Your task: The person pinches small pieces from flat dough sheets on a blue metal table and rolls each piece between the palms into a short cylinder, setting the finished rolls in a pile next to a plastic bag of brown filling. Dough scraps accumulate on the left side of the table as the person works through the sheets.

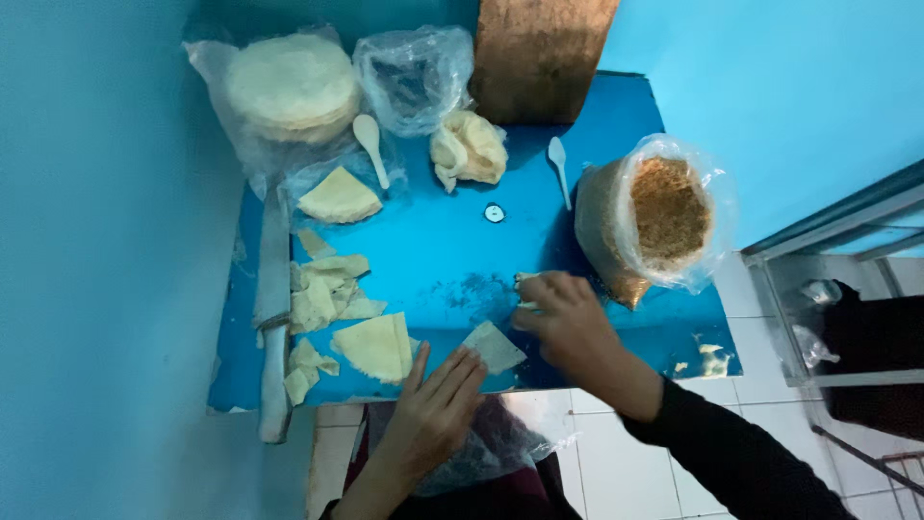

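Left hand (435, 404) flat, grip open, fingertips on pastry sheet (493, 347); right hand (566, 318) just beyond, grip pinching folded piece (526, 281) on blue desk (462, 250).

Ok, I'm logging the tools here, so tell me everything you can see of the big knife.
The knife lies flat along the left edge of the blue table, blade pointing away, pale handle toward the person and overhanging the near edge. The long blade looks like dull grey metal. Pale wrapper scraps lie against its right side. Neither hand touches it.
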